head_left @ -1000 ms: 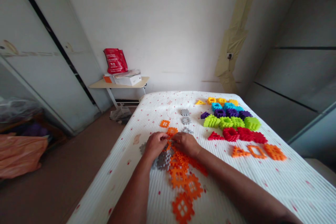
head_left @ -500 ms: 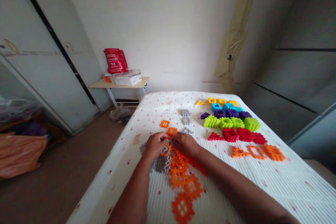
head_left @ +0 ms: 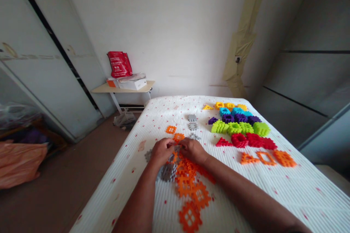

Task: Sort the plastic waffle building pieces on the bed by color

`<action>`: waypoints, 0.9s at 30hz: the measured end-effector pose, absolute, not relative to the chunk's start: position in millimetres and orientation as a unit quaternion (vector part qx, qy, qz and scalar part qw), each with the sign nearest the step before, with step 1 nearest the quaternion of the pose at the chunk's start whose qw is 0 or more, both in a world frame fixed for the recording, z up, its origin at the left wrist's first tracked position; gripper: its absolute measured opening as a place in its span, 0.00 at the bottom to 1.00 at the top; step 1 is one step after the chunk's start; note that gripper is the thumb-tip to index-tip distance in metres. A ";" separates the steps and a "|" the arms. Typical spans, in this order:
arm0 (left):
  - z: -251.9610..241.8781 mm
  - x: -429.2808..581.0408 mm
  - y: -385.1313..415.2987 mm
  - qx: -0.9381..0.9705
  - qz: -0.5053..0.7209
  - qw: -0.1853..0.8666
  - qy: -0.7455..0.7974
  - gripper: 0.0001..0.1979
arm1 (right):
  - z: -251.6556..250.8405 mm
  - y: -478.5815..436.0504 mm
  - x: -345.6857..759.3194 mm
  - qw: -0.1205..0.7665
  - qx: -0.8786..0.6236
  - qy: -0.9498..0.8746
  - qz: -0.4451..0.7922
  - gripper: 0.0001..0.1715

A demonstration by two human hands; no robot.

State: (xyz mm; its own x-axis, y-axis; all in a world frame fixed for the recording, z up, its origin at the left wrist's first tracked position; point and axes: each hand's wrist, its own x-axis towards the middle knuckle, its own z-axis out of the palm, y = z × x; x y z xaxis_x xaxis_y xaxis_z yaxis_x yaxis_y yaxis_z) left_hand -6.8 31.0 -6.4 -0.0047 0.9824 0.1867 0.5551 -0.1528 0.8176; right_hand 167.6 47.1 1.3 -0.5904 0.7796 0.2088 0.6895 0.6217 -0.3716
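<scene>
My left hand (head_left: 163,150) and my right hand (head_left: 193,149) meet over a pile of interlocking toy tiles, fingers curled and pinched together. What sits between the fingertips is mostly hidden; a grey tile edge shows just below them. Orange window-pattern tiles (head_left: 186,185) spread from under the right hand toward me. Beneath my left wrist lies a clump of grey tiles (head_left: 168,172). Just beyond the fingers are an orange tile (head_left: 179,137) and a second orange tile (head_left: 171,129). Three grey pieces (head_left: 193,126) form a column past my right hand.
On the bed's right side are rows of sorted tiles: yellow (head_left: 229,106), blue (head_left: 237,110), purple (head_left: 240,117), green (head_left: 234,127), red (head_left: 246,139) and orange (head_left: 266,158). A small table (head_left: 102,88) with a red bag (head_left: 119,64) stands by the wall.
The hands stay together over the pile with only slight finger movement. The whole view has shifted a little; the sorted rows look unchanged.
</scene>
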 end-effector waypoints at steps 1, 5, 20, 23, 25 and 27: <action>-5.7 -7.2 31.1 0.647 0.400 0.266 0.592 0.10 | 1.8 47.6 169.6 0.191 -0.418 -0.880 0.123 0.14; -3.5 -7.0 31.3 0.623 0.433 0.282 0.587 0.13 | 5.1 50.4 178.4 0.237 -0.431 -0.865 0.103 0.13; 5.7 -6.2 30.0 0.538 0.490 0.447 0.521 0.16 | 3.7 42.9 182.9 0.277 -0.375 -0.883 0.062 0.11; 5.8 -4.1 29.5 0.542 0.492 0.442 0.519 0.16 | 6.3 44.7 186.4 0.281 -0.365 -0.886 0.061 0.11; 4.9 -2.9 29.5 0.550 0.495 0.430 0.517 0.17 | 7.5 50.2 194.3 0.298 -0.375 -0.876 0.061 0.12; 2.7 -2.9 30.0 0.564 0.490 0.410 0.523 0.17 | 7.6 58.5 207.1 0.323 -0.404 -0.853 0.064 0.12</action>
